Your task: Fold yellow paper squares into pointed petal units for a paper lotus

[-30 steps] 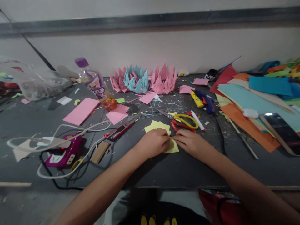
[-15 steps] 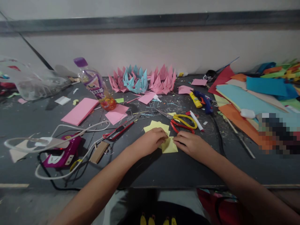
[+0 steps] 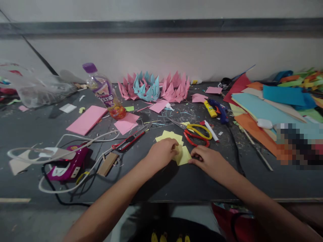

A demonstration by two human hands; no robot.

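Observation:
Between my hands a small yellow paper square point(image 3: 183, 156) lies turned at an angle near the table's front. My left hand point(image 3: 163, 153) pinches its left side, the fingertips curled over the edge. At the lower right corner, the thumb and fingers of my right hand point(image 3: 208, 159) grip the same sheet. More yellow paper sheets point(image 3: 172, 135) are fanned out just beyond my left hand, which partly covers them. Scissors point(image 3: 198, 132) with one yellow and one red handle lie open past my right hand.
Left of my hands are a utility knife point(image 3: 131, 139), a cardboard piece point(image 3: 108, 164), a magenta power strip point(image 3: 68, 164) and a drink bottle point(image 3: 106, 94). Folded paper crowns point(image 3: 175, 87) stand at the back. A glue gun point(image 3: 219, 111) and coloured sheets point(image 3: 267, 104) lie right.
The yellow square has turned a little, its right corner now lower. My right hand has shifted slightly right and down with its edge; my left hand stays nearly in place.

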